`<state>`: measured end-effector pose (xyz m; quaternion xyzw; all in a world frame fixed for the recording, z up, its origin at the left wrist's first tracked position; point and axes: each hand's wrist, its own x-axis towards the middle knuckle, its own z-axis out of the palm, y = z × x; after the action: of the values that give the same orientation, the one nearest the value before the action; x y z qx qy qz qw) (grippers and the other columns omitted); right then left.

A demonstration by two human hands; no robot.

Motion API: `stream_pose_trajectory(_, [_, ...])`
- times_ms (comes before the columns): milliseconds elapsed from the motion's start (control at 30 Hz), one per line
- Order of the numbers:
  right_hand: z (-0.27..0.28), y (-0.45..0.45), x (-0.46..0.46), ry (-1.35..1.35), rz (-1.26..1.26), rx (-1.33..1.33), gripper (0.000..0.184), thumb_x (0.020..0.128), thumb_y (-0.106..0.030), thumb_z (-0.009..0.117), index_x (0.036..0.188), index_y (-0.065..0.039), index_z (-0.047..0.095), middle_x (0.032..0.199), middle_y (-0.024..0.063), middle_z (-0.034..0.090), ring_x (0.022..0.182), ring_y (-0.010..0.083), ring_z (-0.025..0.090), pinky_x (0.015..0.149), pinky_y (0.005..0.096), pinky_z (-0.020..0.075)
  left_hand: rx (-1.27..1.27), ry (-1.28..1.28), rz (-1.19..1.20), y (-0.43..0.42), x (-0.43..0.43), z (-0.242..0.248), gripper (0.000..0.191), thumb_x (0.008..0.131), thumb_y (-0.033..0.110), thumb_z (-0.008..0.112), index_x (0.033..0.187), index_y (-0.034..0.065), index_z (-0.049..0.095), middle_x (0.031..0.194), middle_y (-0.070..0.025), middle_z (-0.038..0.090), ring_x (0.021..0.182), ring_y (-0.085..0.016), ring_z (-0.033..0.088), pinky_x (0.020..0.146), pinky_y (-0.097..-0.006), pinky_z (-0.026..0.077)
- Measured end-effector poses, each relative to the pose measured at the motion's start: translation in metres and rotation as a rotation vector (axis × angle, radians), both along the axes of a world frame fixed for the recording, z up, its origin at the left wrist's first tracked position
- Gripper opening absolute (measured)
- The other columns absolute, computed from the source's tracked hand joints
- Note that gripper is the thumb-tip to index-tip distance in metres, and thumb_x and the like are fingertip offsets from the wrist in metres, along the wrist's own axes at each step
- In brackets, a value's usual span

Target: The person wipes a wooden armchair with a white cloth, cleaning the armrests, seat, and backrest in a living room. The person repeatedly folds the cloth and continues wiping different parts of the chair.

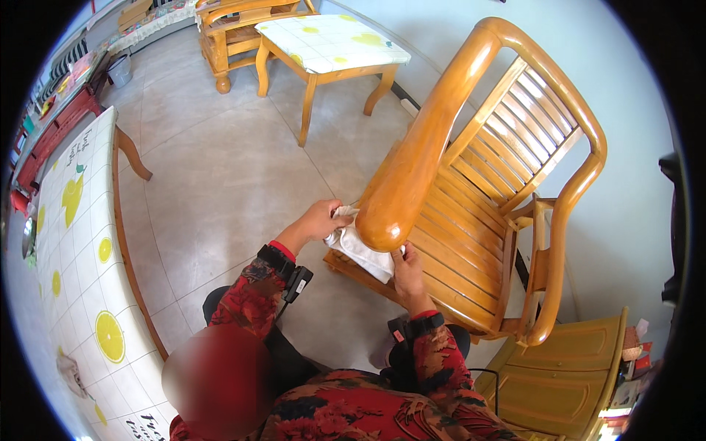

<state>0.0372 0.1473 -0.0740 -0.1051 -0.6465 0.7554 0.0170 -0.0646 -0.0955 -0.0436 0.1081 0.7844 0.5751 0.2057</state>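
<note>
A white cloth (364, 258) is stretched beneath the rounded front end of a wooden armchair's armrest (408, 182). My left hand (324, 220) grips one end of it on the left side of the armrest. On the other side, my right hand (409, 273) pinches the cloth's opposite end just below the armrest tip. The chair's slatted seat (460, 242) spreads out to the right of my right hand. Part of the cloth is hidden behind the armrest.
At left stands a long table (83, 264) under a lemon-print cloth. A small table (336, 44) with a similar cover and another wooden chair (231, 44) are at the back. A wooden cabinet (562, 375) is at lower right; a waste bin (119, 70) sits far left.
</note>
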Motion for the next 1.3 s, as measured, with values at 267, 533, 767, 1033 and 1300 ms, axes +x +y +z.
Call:
stream_pose_trajectory(267, [0.021, 0.005, -0.007, -0.077, -0.016, 0.251, 0.011, 0.097, -0.009, 0.061, 0.105, -0.002, 0.060, 0.091, 0.0000, 0.062, 0.081, 0.0068, 0.054, 0.072, 0.0222, 0.0459, 0.026, 0.037, -0.032, -0.006, 0.005, -0.004, 0.025, 0.089, 0.023, 0.073, 0.097, 0.0006, 0.063, 0.081, -0.0025, 0.064, 0.072, -0.012, 0.056, 0.065, -0.0302, 0.048])
stream_pose_trajectory(533, [0.005, 0.035, -0.071, 0.024, -0.096, 0.275, 0.011, 0.094, -0.011, 0.062, 0.102, -0.004, 0.062, 0.083, 0.0017, 0.063, 0.072, 0.0093, 0.056, 0.064, 0.0264, 0.0475, -0.009, 0.016, -0.015, 0.022, -0.042, 0.014, 0.022, 0.090, 0.022, 0.071, 0.094, 0.0029, 0.062, 0.079, -0.0050, 0.063, 0.071, -0.013, 0.056, 0.064, -0.0314, 0.047])
stream_pose_trajectory(767, [0.028, 0.052, -0.124, -0.004, -0.255, 0.683, 0.014, 0.090, -0.010, 0.064, 0.102, -0.003, 0.063, 0.085, 0.0177, 0.066, 0.077, 0.0301, 0.065, 0.069, 0.0387, 0.0505, -0.144, 0.368, 0.012, 0.059, -0.097, 0.023, 0.022, 0.090, 0.019, 0.067, 0.097, 0.0006, 0.058, 0.076, -0.0153, 0.061, 0.070, -0.023, 0.059, 0.066, -0.0376, 0.048])
stream_pose_trajectory(1033, [0.061, 0.061, -0.127, 0.350, -0.303, 0.862, 0.013, 0.086, -0.005, 0.066, 0.098, -0.002, 0.062, 0.088, 0.0151, 0.064, 0.079, 0.0250, 0.062, 0.069, 0.0354, 0.0500, -0.077, 0.480, 0.031, 0.069, -0.120, 0.038, 0.017, 0.089, 0.014, 0.066, 0.099, 0.0030, 0.059, 0.077, -0.0154, 0.062, 0.071, -0.025, 0.061, 0.067, -0.0368, 0.049])
stream_pose_trajectory(1300, [0.030, 0.048, -0.115, -0.044, -0.278, 0.753, 0.019, 0.088, -0.020, 0.069, 0.098, -0.004, 0.064, 0.080, 0.0164, 0.066, 0.073, 0.0284, 0.064, 0.068, 0.0384, 0.0507, -0.144, 0.306, 0.057, 0.058, -0.098, 0.013, 0.013, 0.094, 0.015, 0.064, 0.096, 0.0024, 0.059, 0.074, -0.0059, 0.062, 0.062, -0.014, 0.058, 0.052, -0.0317, 0.048])
